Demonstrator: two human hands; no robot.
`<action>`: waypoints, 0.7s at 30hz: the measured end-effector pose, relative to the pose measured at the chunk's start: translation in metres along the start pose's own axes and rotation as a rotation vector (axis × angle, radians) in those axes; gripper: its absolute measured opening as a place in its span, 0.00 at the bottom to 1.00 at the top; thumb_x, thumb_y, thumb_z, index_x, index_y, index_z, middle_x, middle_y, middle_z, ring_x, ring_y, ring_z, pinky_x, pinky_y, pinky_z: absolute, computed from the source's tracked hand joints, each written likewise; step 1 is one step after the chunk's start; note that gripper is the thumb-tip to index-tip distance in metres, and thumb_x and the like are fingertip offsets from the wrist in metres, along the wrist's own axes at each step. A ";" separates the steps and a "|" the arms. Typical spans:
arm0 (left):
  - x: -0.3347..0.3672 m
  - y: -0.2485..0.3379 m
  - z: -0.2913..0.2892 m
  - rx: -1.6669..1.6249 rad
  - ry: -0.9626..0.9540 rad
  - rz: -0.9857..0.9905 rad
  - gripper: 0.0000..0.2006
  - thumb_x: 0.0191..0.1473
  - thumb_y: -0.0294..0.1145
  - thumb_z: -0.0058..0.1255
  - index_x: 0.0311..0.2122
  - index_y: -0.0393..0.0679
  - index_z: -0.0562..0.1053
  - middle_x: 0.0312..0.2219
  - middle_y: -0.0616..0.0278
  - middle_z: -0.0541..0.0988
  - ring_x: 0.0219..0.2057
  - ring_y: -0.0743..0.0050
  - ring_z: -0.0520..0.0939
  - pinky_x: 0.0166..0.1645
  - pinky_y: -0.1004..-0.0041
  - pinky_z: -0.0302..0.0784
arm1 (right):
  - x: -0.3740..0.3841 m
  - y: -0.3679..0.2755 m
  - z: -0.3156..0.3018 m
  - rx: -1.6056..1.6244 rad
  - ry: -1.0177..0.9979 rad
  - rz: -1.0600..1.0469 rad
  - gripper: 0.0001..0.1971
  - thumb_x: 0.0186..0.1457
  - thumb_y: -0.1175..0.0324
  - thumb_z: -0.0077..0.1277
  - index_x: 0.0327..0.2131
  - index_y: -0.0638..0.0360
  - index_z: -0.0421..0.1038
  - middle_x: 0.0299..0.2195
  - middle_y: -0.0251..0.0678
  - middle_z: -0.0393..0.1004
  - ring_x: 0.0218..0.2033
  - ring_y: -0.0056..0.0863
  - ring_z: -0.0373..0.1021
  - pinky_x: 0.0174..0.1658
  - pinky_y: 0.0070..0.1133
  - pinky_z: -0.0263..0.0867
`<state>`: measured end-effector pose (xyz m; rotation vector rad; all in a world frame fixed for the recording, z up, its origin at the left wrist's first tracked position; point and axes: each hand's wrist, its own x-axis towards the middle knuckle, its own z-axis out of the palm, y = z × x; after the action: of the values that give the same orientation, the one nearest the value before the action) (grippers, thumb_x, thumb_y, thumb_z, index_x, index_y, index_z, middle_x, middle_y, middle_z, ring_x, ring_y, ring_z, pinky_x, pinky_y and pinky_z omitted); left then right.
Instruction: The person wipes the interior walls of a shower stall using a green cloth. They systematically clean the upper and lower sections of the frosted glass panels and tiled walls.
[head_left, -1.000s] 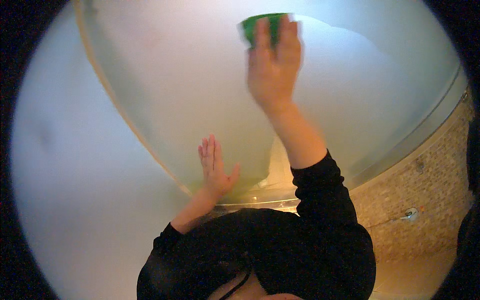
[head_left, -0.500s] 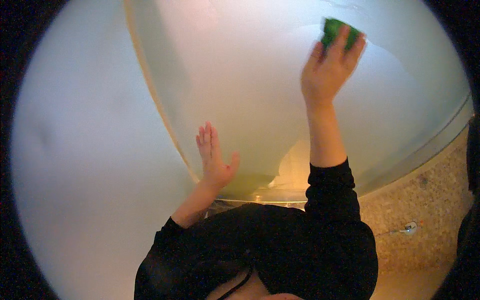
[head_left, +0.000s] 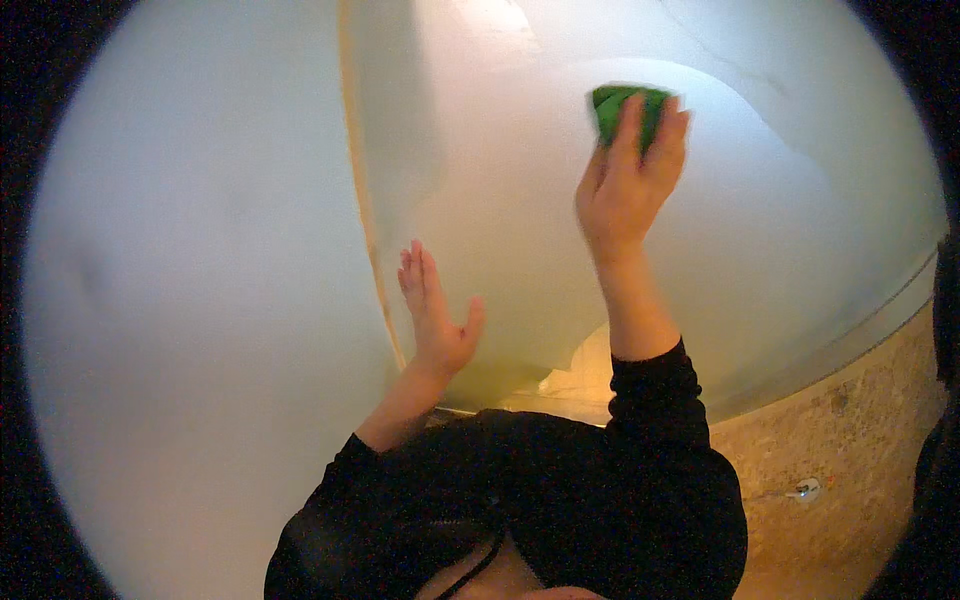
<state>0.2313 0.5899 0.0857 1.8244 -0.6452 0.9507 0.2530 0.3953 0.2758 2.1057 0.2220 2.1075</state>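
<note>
Just right of a tan edge strip [head_left: 363,200], the left hand [head_left: 438,325] is open and empty, thumb apart, before the pale panel [head_left: 520,230] — whether it presses there, I cannot tell. Farther right and higher, the right hand [head_left: 630,185] has its grip on a green cloth [head_left: 608,118], seemingly against the panel. This looks like mid-wipe; the next stroke likely calls for steady, flat pressure. Far right: a tiled wall [head_left: 860,420].
</note>
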 end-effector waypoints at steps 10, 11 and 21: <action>0.007 0.001 -0.009 -0.012 0.074 0.034 0.44 0.52 0.36 0.55 0.66 0.27 0.45 0.67 0.33 0.46 0.68 0.31 0.44 0.69 0.42 0.34 | 0.019 -0.100 0.033 0.446 -0.323 -0.322 0.26 0.54 0.67 0.46 0.59 0.47 0.66 0.64 0.43 0.59 0.64 0.46 0.57 0.64 0.41 0.53; 0.008 0.002 -0.010 -0.016 0.091 0.052 0.44 0.52 0.36 0.55 0.66 0.27 0.45 0.67 0.33 0.46 0.68 0.31 0.44 0.69 0.42 0.34 | 0.002 -0.104 0.028 0.496 -0.453 -0.394 0.26 0.54 0.67 0.46 0.59 0.47 0.66 0.64 0.43 0.59 0.64 0.45 0.57 0.64 0.40 0.53; 0.000 -0.006 -0.010 -0.047 0.113 0.059 0.42 0.52 0.35 0.53 0.66 0.28 0.46 0.66 0.35 0.48 0.69 0.33 0.45 0.69 0.43 0.33 | 0.076 -0.091 0.055 0.452 0.015 -0.268 0.21 0.55 0.67 0.46 0.53 0.44 0.72 0.59 0.40 0.66 0.60 0.44 0.62 0.59 0.41 0.60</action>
<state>0.2325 0.6016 0.0857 1.7057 -0.6488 1.0607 0.3081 0.4998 0.3311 2.1250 1.0064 2.0530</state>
